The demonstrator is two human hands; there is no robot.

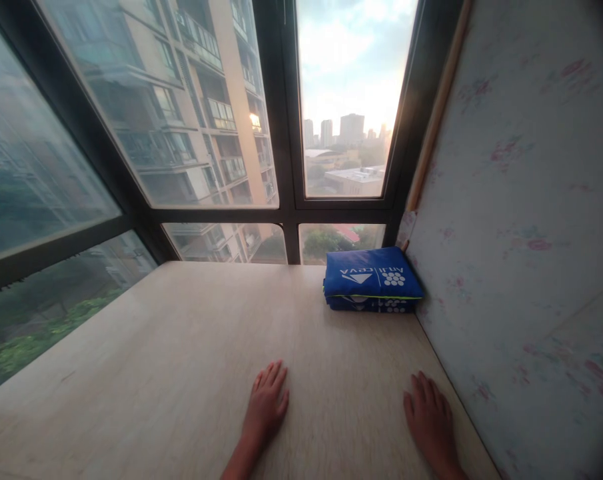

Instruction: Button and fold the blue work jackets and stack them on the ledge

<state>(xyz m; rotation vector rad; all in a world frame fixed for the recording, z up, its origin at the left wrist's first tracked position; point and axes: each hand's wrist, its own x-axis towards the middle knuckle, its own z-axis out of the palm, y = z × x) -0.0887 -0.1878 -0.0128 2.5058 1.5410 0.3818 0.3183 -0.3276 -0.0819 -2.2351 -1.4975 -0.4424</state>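
Observation:
My left hand [266, 400] lies palm down on the pale sill [181, 360], fingers apart and holding nothing. To the right, near the wall, my right hand [430, 413] rests on the same surface with its fingers extended and nothing in its grasp. Beyond both hands, a folded blue fabric bundle [371, 273] with white lettering and a thin yellow-green edge sits in the back right corner. Neither hand touches it.
Dark-framed windows [288, 217] line the back and left sides of the sill. A wall with floral paper [521, 233] borders the right side, with a wooden trim strip [438, 110] beside the window.

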